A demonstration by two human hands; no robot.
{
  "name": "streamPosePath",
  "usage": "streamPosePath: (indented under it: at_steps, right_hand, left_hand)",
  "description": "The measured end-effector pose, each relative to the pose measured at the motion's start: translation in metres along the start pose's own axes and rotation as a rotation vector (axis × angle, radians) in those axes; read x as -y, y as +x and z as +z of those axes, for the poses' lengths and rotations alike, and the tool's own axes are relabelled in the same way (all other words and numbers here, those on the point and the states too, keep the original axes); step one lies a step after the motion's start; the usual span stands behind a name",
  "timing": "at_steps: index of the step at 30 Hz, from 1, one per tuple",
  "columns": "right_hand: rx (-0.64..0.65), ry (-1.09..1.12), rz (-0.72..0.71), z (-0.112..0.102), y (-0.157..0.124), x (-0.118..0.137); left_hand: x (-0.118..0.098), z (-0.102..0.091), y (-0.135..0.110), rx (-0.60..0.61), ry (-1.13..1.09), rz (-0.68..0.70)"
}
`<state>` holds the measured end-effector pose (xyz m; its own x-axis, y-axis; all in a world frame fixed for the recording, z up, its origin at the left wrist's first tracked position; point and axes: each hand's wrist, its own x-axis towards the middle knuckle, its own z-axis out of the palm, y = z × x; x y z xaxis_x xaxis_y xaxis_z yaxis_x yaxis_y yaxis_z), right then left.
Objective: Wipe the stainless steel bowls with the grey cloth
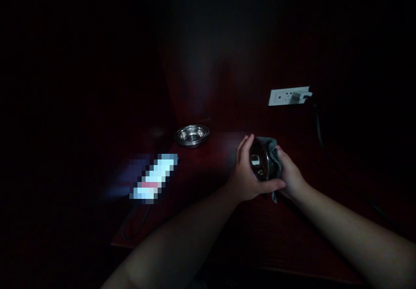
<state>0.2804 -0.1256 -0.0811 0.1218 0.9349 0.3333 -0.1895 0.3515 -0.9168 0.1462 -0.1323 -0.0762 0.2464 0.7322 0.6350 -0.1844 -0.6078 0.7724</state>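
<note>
Steel catches what little light I get on this feed: a bowl (pixel 259 163) is held up on its side between both hands, just above the near right part of the table (pixel 211 180), its open mouth turned toward the left and toward me. The left hand (pixel 248 174) wraps the bowl from the left, fingers curled up over the top rim and thumb running along under the lower rim, so it is clasped firmly around the rim. The right hand (pixel 290 174) sits behind the bowl's base, with a grey-green cloth (pixel 275 154) sandwiched between palm and bowl. A corner of the cloth dangles below the thumb of the left hand. The right fingers are hidden behind the bowl and cloth, so I cannot tell how tightly they close.

I count two bowls. The second bowl (pixel 191 134), also steel, stands upright on the table well to the left of the hands and further back, close to the wall, with nothing touching it.

One cloth, as far as I can make out.

Further left on the table lies one lit phone (pixel 153 177), its screen blurred out, with a thin dark cable (pixel 133 226) looping off its near end toward the table edge.

The table itself is dark reddish wood, and the wall behind looks the same tone.

On the wall to the right there is one white socket (pixel 282 96) with one white plug (pixel 300 95) in its right end, and a dark cord (pixel 318 124) drops from it into shadow. The rest of the room is too dark for me to read.
</note>
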Motion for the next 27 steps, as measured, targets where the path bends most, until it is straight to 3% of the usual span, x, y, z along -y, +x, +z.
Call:
streamPosePath:
  at_steps: [10,15,22,27]
  right_hand:
    - [0.009,0.000,-0.035,-0.0022,0.0012,-0.0019]
    - [0.085,-0.002,-0.051,-0.0049,0.0019,-0.0027]
    - [0.002,0.097,0.042,0.0000,-0.0005,0.0004]
    - [0.014,0.031,0.007,-0.0010,-0.0012,-0.0018]
  left_hand:
    - [0.0002,0.0000,-0.0007,0.005,0.032,0.030]
    - [-0.0002,-0.0001,-0.0007,-0.005,0.002,0.017]
    - [0.0024,-0.0009,-0.0008,0.036,0.077,0.029]
    - [-0.0014,0.0008,-0.0002,0.023,-0.034,-0.027]
